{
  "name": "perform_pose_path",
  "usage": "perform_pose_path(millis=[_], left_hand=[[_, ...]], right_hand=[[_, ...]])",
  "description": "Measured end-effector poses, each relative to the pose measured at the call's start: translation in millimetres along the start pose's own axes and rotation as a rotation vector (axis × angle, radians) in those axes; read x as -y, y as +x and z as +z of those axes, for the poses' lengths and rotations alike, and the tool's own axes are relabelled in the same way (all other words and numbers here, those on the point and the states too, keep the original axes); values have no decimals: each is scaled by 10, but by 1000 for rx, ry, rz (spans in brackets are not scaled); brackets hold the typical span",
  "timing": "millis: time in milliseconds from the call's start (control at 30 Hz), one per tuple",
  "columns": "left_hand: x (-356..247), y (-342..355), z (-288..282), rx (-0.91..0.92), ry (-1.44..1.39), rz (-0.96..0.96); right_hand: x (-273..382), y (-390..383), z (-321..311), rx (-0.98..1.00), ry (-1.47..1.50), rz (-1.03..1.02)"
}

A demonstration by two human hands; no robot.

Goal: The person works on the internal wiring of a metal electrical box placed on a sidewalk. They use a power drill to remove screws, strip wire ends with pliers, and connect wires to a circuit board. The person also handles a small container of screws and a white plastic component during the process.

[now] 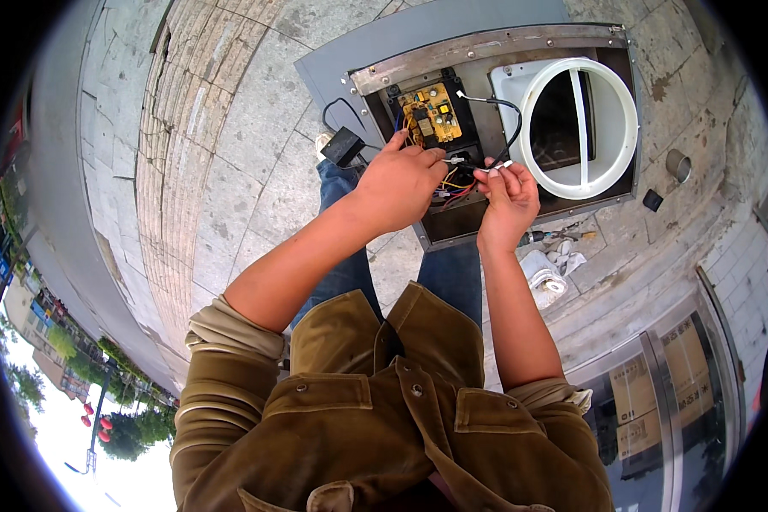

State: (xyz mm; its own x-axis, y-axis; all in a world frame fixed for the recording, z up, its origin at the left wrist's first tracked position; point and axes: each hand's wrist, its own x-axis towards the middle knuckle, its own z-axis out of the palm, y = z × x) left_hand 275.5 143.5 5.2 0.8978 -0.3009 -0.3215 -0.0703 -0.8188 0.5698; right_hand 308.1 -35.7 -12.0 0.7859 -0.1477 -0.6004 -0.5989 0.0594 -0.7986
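Observation:
An open metal housing [486, 38] holds a yellow circuit board [431, 115] on a black mount, a bundle of coloured wires [461, 188] below it and a white round duct [619, 128] on the right. My left hand [401, 183] is curled over the wires just below the board, gripping wiring. My right hand [508, 196] pinches a black cable with white connectors [506, 165] beside it, left of the duct. A loose black cable with a white plug [478, 98] loops over the board's right side. A small black box [343, 147] on a cable hangs at the housing's left.
A metal cup [678, 165] and a black square piece [653, 200] lie on the paving at the right. A drill-like tool [533, 237] and a white bag [544, 282] lie below the housing. Glass doors with cardboard [688, 367] are at lower right; steps [183, 128] run along the left.

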Motion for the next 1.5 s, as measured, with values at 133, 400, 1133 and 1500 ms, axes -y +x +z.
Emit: perform_pose_path(millis=[133, 400, 1133, 1500], left_hand=[[-65, -72, -40, 125, 57, -8], [-66, -162, -4, 102, 49, -23], [-49, -164, 48, 65, 26, -32], [-162, -13, 154, -12, 96, -102]], right_hand=[[-31, -9, 20, -20, 37, -32], [-233, -20, 56, 117, -83, -300], [-19, 107, 376, -145, 132, 188], [-119, -77, 274, -133, 121, -17]])
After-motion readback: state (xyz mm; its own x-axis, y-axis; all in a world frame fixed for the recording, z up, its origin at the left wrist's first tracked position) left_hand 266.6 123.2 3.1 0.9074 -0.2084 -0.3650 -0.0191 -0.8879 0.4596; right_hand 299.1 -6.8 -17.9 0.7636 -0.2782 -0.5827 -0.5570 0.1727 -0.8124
